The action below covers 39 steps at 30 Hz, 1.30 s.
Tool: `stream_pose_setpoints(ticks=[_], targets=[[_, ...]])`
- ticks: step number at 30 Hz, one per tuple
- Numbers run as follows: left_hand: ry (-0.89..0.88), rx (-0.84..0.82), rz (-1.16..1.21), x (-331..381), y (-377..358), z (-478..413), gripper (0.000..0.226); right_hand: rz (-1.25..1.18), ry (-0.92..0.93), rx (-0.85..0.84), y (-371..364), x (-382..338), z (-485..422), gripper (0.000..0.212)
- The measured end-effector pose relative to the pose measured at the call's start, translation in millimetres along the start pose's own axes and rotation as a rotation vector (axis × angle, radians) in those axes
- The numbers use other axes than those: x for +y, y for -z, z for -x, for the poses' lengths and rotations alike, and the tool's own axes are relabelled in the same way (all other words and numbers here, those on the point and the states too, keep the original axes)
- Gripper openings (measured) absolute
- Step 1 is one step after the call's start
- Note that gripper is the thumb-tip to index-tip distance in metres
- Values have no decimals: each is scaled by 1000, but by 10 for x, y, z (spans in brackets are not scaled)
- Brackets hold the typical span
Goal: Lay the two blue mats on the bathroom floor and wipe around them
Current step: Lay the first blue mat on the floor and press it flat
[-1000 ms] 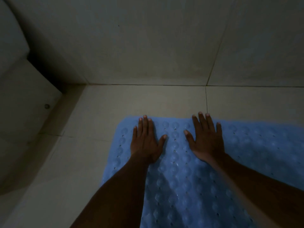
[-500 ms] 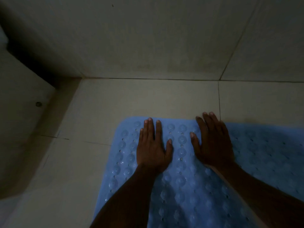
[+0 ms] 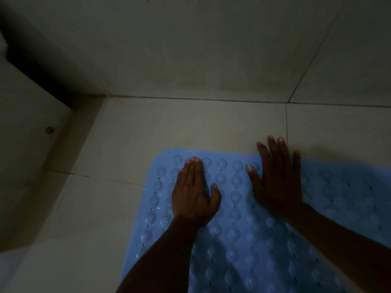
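Pressing on the one blue mat (image 3: 243,240) that lies on the tiled floor (image 3: 190,127) at the lower right of the frame, the left hand (image 3: 193,197) and right hand (image 3: 277,182) lie flat with straight fingers, gripping nothing. The right fingertips reach onto tile. No second mat shows, and wiping seems not yet begun.

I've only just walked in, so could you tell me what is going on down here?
A person is pressing a blue mat onto the tiled floor with both hands, fingers straight. The left hand lies flat near the mat's far left corner; the right hand lies at its far edge, fingertips reaching onto the tile. Only one mat shows, and no cloth.
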<state>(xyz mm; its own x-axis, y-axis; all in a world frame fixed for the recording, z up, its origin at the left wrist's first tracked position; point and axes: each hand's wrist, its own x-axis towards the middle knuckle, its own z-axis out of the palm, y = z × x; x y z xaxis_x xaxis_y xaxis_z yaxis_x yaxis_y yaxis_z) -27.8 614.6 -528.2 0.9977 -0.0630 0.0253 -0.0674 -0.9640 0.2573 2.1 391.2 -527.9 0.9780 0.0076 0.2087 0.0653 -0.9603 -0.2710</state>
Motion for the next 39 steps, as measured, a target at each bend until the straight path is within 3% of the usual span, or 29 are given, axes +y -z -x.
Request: stream_pose_setpoints(ticks=[4,8,11,15,19,25,29,35,39], targets=[[3,23,22,8,2,8,81,-48,15,65,-56,-156,-469,62],[-22,78,27,-9,84,-77,69,86,56,-39,-229,-148,-541,73],[-93,197,-11,-81,227,-489,41,94,78,-31,-204,-130,-523,75],[-146,307,-39,-162,312,-1245,42,77,56,-33,-202,-156,-543,76],[-213,290,7,-201,171,-1432,42,101,42,-68,-230,-149,-549,79],[-60,264,18,-239,144,-1420,50,34,8,-105,-196,-148,-585,75],[-64,229,-111,-192,154,-1435,50,56,19,-11,-168,-78,-781,65],[-184,130,-235,-94,154,-1442,47,106,70,-25,-189,-79,-781,60],[3,175,-36,255,43,-1233,39,91,46,14,-215,-76,-792,54]])
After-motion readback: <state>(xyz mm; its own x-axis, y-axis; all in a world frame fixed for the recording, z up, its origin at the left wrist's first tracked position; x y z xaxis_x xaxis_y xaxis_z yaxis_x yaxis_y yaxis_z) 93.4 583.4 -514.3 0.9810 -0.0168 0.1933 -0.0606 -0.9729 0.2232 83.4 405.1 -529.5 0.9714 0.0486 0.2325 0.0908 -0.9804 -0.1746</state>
